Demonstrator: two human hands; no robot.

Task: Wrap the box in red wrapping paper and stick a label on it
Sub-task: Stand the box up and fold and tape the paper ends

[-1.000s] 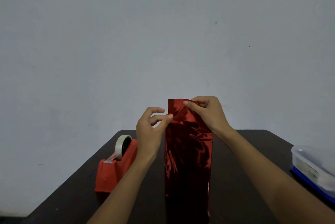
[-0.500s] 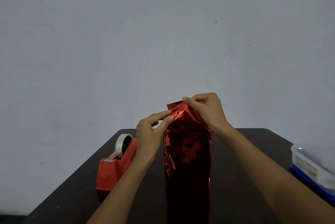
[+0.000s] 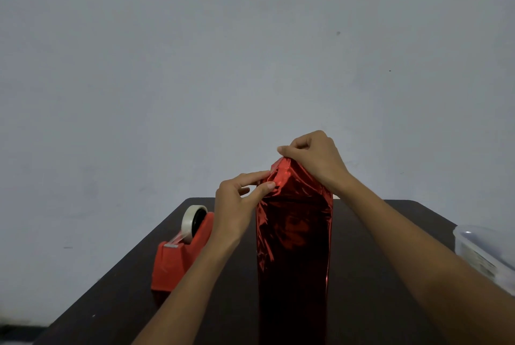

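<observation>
The red wrapping paper [image 3: 294, 233] stands upright — left hand [image 3: 237, 205] pinches its top at nine o'clock, right hand [image 3: 315, 157] pinches at twelve.

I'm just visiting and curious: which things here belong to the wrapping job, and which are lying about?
In the job: red wrapping paper, pinched at its top by left hand and right hand; tape dispenser, probably for sealing.
Lying about: plastic container at the right edge of the table.
</observation>
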